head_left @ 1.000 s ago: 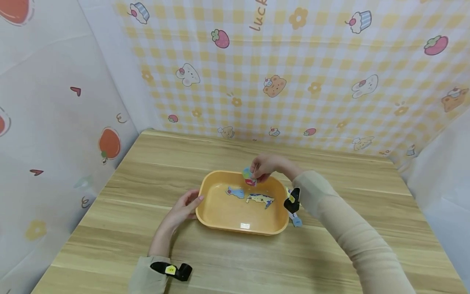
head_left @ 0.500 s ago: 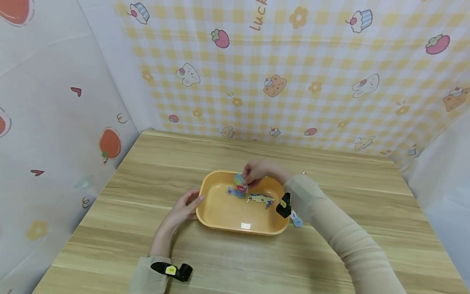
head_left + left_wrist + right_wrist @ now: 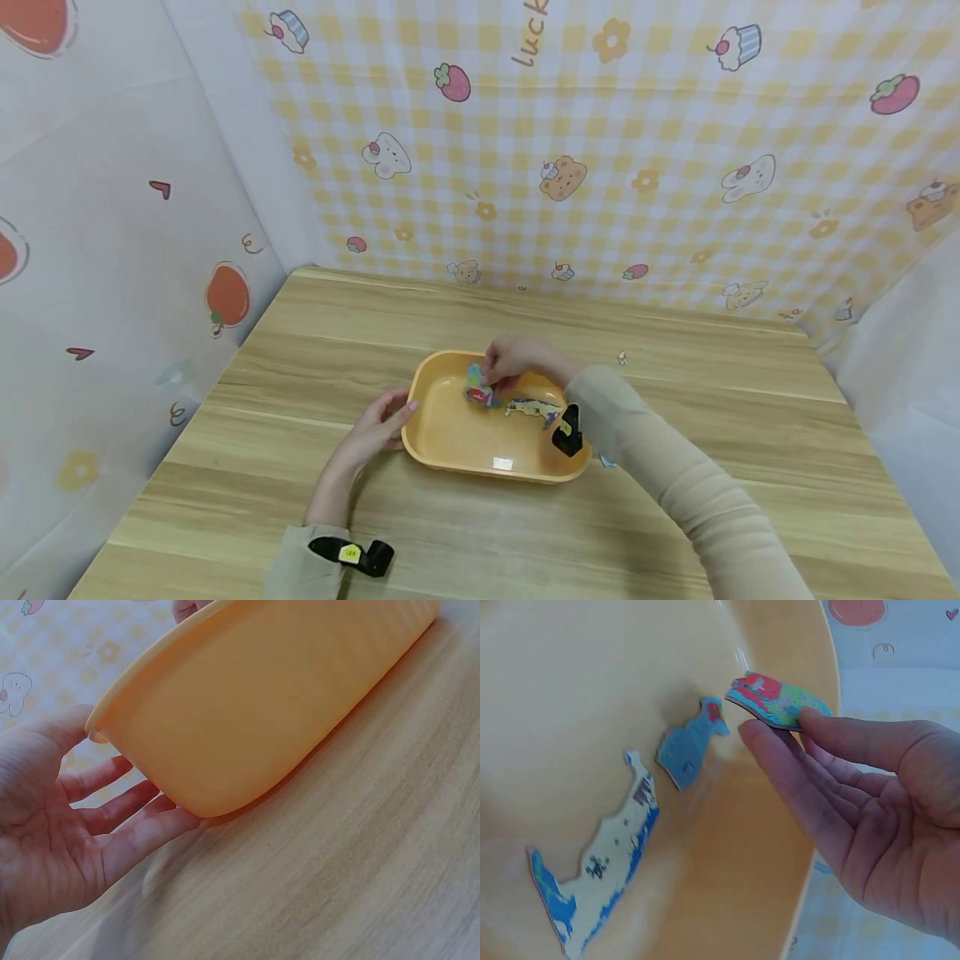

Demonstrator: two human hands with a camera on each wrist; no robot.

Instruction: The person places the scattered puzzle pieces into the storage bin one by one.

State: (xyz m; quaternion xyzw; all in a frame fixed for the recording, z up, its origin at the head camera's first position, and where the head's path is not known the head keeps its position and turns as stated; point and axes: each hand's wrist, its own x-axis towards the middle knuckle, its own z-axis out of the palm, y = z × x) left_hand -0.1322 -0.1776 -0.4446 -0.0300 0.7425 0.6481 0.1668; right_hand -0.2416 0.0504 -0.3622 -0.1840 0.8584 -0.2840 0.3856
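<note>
My right hand (image 3: 517, 360) pinches a green, blue and red flat piece (image 3: 476, 379) between thumb and fingers, over the back left of the yellow tray (image 3: 480, 446). In the right wrist view, the hand (image 3: 900, 795) holds the piece (image 3: 772, 701) above the tray's floor. A blue piece (image 3: 686, 746) lies beside it, and a cream and blue piece (image 3: 615, 847) lies farther off. Around the tray's left end is my left hand (image 3: 375, 429). The left wrist view shows that hand (image 3: 82, 817) with its thumb at the rim and fingers against the outer wall and bottom edge.
Just right of the tray, a bit of a blue piece (image 3: 607, 461) shows beside my right sleeve. A tiny piece (image 3: 622, 358) lies on the wooden table (image 3: 750, 433) farther back. Patterned cloth (image 3: 480, 150) stands behind the table and at its sides.
My right hand has moved left and slightly down with the piece, which now overlaps the blue piece in the head view. The sleeve covers more of what lies right of the tray. My left hand stays put.
</note>
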